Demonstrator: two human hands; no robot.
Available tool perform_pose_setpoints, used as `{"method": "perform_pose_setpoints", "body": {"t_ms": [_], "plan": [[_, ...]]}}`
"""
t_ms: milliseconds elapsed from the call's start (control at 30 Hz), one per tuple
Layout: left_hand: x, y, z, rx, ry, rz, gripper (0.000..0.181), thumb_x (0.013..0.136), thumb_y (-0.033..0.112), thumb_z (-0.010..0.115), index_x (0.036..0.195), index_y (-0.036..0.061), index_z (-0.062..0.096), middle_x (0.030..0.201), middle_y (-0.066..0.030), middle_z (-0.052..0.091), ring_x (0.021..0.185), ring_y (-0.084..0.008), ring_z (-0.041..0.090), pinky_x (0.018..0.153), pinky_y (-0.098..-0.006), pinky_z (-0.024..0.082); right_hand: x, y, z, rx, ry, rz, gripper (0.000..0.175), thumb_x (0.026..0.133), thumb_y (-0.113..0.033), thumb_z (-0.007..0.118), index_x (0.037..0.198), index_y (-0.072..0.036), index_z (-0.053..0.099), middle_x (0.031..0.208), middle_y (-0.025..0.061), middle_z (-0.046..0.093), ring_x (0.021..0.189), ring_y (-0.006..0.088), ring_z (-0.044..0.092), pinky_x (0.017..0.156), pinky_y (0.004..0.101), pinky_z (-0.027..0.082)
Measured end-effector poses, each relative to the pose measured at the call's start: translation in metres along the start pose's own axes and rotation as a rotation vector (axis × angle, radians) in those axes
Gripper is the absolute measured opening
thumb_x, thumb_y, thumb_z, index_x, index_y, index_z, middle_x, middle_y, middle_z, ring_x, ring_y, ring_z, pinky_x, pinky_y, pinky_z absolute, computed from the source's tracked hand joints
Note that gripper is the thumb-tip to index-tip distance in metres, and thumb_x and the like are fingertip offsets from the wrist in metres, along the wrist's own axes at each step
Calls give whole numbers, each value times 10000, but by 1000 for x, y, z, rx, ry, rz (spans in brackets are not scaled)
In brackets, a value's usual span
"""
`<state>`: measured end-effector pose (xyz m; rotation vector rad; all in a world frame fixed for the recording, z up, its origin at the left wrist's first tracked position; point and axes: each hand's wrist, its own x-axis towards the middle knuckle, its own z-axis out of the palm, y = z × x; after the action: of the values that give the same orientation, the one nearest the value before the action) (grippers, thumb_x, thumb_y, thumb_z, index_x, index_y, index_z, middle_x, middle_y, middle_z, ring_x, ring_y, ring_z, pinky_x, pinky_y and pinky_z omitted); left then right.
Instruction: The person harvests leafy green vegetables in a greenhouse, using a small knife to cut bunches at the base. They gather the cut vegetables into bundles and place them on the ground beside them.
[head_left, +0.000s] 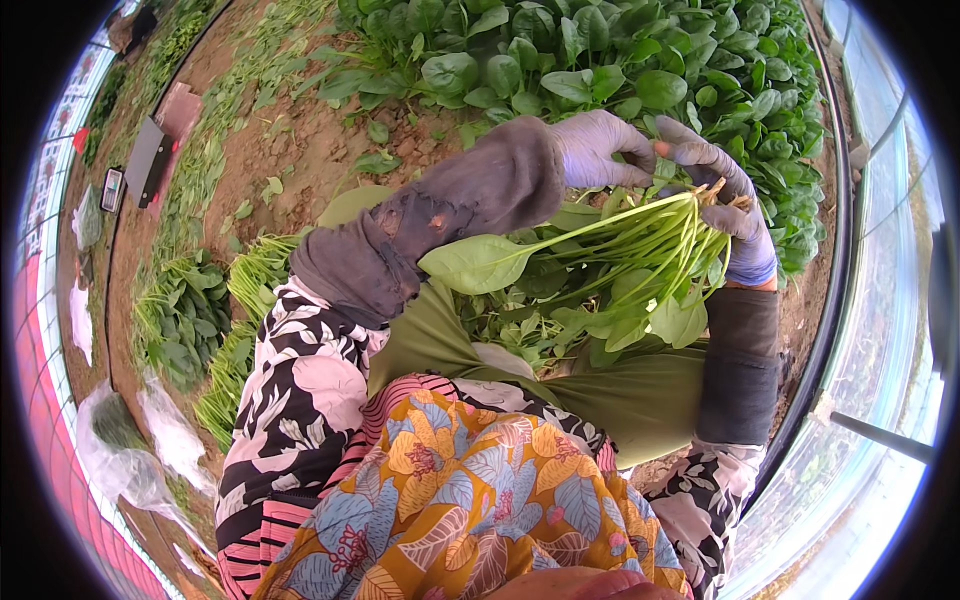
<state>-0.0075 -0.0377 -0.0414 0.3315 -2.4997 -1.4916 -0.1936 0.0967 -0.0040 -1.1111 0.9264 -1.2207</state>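
Note:
My right hand (731, 199), in a thin soiled glove, grips a bunch of spinach (660, 247) by its root end. The stems fan down and to the left, and one broad leaf (476, 264) sticks out far beyond the others. Close to the roots, my left hand (604, 150) has its gloved fingers curled, almost touching the right fingertips. Whether something thin is pinched between those fingers cannot be made out. Bare skin shows through a torn glove fingertip between the hands. More cut leaves (517, 330) lie below the bunch, between my knees.
Standing spinach (600, 60) grows densely ahead. Cut bunches (187, 315) lie on the soil to the left, near plastic bags (120, 442), a dark box (148, 161) and a small device with a display (112, 190). A black hose (832, 300) runs along the plastic greenhouse wall (885, 300).

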Motion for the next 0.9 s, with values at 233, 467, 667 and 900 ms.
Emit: {"method": "perform_pose_setpoints", "body": {"t_ms": [233,467,667,900], "plan": [[-7,-3,-21,848,346,486,213,854,294,701,958,108,699,882,-28,670,931,-255,611,946,-397,442,1,5,11,-86,28,109,885,581,-199,685,1401,31,443,1416,150,477,1287,262,480,1076,372,407],[-7,-7,-8,-12,120,0,214,872,213,694,1044,86,674,880,-13,666,791,-158,623,762,-323,499,4,7,21,-99,6,154,1068,592,-212,698,1531,-19,227,1501,167,386,1247,261,499,1043,371,430],[-5,-7,-5,-230,-80,-48,360,870,159,723,1217,96,649,769,7,596,730,-90,544,697,-260,473,2,13,21,-73,1,149,1089,618,-162,695,1559,-59,157,1544,186,317,1320,283,446,1079,366,386],[-8,2,3,-63,-108,-81,297,848,179,753,1124,74,721,809,-50,702,742,-101,622,708,-263,505,3,17,18,-74,1,159,1093,630,-157,695,1569,-94,139,1582,200,235,1408,292,350,1117,362,332]]}}
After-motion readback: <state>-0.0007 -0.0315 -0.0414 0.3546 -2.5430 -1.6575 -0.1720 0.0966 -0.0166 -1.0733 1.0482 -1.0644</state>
